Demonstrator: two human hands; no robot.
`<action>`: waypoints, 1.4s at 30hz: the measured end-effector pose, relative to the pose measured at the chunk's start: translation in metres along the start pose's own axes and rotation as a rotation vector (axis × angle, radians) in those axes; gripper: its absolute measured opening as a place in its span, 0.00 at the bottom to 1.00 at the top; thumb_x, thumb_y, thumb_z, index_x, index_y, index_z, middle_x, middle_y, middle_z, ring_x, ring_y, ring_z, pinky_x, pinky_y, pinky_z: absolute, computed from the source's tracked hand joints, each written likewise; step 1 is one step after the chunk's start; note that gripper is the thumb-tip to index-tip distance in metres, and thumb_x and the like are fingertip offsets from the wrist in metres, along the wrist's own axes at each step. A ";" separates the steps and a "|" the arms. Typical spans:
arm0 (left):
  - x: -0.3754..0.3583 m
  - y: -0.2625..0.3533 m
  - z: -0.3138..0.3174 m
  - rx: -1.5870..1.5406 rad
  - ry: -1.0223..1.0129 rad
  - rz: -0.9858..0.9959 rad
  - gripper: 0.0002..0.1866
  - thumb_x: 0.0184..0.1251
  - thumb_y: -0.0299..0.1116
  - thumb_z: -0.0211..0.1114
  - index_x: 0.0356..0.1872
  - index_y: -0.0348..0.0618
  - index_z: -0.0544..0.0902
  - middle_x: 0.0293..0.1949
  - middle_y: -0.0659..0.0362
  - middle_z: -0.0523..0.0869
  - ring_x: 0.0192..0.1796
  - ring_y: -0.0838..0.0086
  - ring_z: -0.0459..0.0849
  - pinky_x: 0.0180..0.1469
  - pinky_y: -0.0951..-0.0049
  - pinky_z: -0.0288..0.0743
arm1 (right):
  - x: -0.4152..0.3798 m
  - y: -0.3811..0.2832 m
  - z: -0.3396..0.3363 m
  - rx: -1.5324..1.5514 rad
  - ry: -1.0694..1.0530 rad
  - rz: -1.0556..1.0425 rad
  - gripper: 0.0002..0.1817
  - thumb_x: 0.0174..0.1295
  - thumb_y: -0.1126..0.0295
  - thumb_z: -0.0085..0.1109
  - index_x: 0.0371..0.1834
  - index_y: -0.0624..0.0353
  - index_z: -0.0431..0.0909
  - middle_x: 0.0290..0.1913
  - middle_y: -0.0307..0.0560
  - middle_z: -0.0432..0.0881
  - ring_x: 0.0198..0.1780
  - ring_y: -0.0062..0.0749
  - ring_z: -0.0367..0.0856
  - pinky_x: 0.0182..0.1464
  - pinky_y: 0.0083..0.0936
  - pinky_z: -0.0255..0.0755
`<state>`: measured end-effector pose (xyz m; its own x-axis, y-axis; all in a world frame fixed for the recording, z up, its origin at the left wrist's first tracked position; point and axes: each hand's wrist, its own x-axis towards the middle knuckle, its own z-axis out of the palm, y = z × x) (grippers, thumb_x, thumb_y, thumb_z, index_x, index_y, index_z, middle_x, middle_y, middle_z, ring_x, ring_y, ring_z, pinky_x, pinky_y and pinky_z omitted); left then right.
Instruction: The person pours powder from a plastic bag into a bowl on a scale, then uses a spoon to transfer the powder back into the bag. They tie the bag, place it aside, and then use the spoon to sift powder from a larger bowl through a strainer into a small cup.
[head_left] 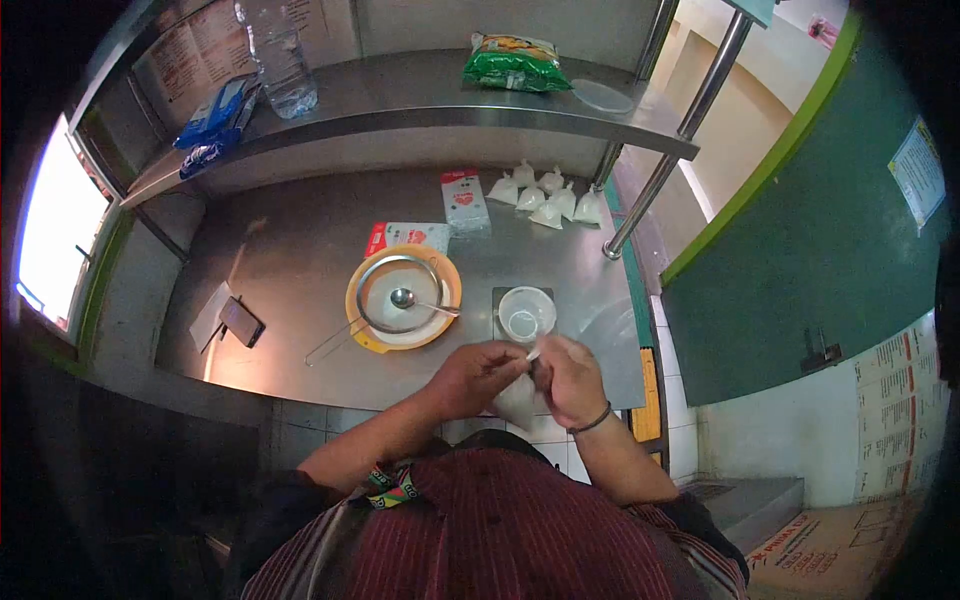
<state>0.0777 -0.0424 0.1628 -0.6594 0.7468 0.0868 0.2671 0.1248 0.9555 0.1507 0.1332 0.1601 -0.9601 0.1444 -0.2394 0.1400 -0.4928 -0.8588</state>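
Observation:
A small clear plastic bag of white powder (516, 402) hangs between my hands, close to the table's front edge. My left hand (474, 382) pinches it near the top. The fingers of my right hand (571, 384) are closed on its twisted neck, which pokes up white between the hands. Just beyond them, a clear plastic tub (545, 300) sits on a dark, flat, square device, perhaps a scale (498, 299). Left of it stands a yellow bowl (357, 318) of white powder. A wire sieve (372, 270) and a metal spoon (403, 298) rest over the bowl.
Several tied powder bags (548, 203) stand at the back right. Two red-and-white packs (463, 200) (405, 236) lie behind the bowl. A phone (242, 322) leans at left. The overhead shelf (400, 112) holds a bottle (280, 65), a blue packet (215, 112) and a green packet (516, 68).

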 end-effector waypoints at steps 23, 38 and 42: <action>-0.027 -0.051 -0.034 -0.744 0.123 -0.288 0.25 0.77 0.46 0.58 0.62 0.34 0.75 0.53 0.52 0.83 0.56 0.65 0.82 0.64 0.63 0.75 | 0.063 -0.029 -0.028 -0.095 -0.017 -0.190 0.26 0.59 0.74 0.72 0.60 0.60 0.73 0.50 0.43 0.83 0.46 0.27 0.84 0.45 0.25 0.81; -0.220 -0.178 -0.018 -0.149 0.252 -0.803 0.20 0.76 0.47 0.62 0.49 0.36 0.83 0.38 0.59 0.87 0.41 0.74 0.84 0.47 0.69 0.78 | 0.299 -0.010 -0.075 -1.251 0.040 -0.304 0.38 0.48 0.54 0.81 0.58 0.65 0.76 0.54 0.56 0.84 0.56 0.40 0.82 0.60 0.31 0.74; -0.229 -0.162 -0.012 -0.381 0.494 -0.828 0.21 0.76 0.46 0.62 0.51 0.36 0.82 0.42 0.57 0.87 0.44 0.72 0.84 0.49 0.67 0.78 | 0.356 0.009 -0.066 -1.243 0.008 -0.210 0.40 0.44 0.52 0.82 0.58 0.63 0.77 0.56 0.58 0.83 0.58 0.43 0.82 0.62 0.33 0.73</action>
<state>0.1768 -0.2416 -0.0084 -0.7729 0.1591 -0.6143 -0.5846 0.1978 0.7868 -0.1744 0.2368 0.0377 -0.9906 0.1290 -0.0457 0.1218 0.6779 -0.7250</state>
